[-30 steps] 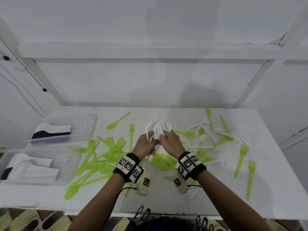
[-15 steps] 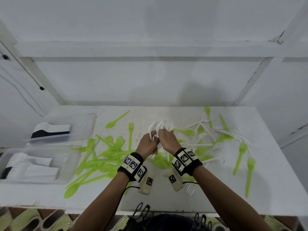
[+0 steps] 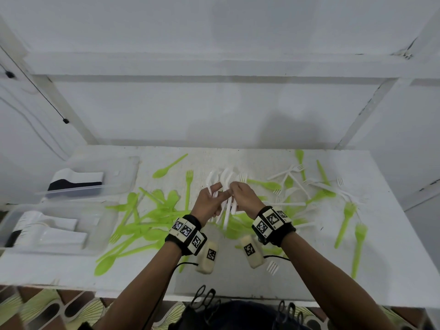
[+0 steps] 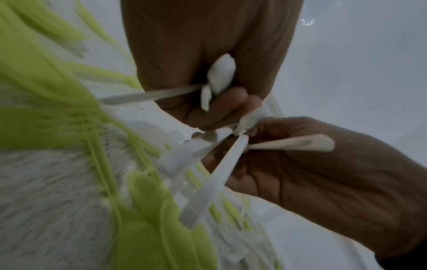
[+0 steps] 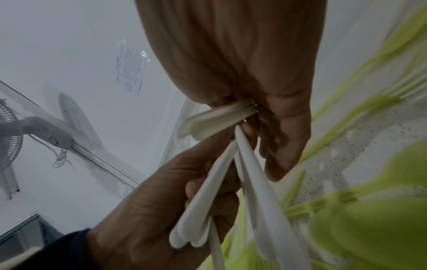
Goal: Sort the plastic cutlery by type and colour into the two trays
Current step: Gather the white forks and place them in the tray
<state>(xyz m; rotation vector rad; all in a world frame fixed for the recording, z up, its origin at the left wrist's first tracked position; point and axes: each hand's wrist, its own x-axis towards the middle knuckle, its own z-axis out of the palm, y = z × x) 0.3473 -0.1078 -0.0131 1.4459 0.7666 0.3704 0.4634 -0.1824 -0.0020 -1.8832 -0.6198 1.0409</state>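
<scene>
Room: white-painted walls (image 3: 214, 110) close behind the work, with a white pedestal fan (image 5: 13, 127) visible off to one side in the right wrist view.
Bench: a flat white-topped bench (image 3: 238, 277), littered with loose cutlery across most of its width.
Trays: two clear plastic trays with white dividers, the far tray (image 3: 123, 172) and the near tray (image 3: 95, 234), side by side at the bench's left end, well apart from the hands.
Green heap: lime-green plastic spoons and forks (image 3: 147, 217) lie crossed over one another between the trays and the hands; more green and white pieces (image 3: 309, 186) are scattered to the right.
Held thing: a bundle of white plastic cutlery (image 3: 226, 206), raised above mid-bench, long axis running away from the person, heads far, handles near and splayed.
Left hand (image 3: 209, 203): fingers curled round the bundle's handles, holding them.
Right hand (image 3: 245, 198): fingers (image 5: 284, 146) pinching the same bundle from the other side, touching the left hand.
Key relation: the trays lie to the left, so the left hand looks the nearer one for carrying the bundle over.
Judgement: the handles seem uneven, so squaring them probably comes first.
</scene>
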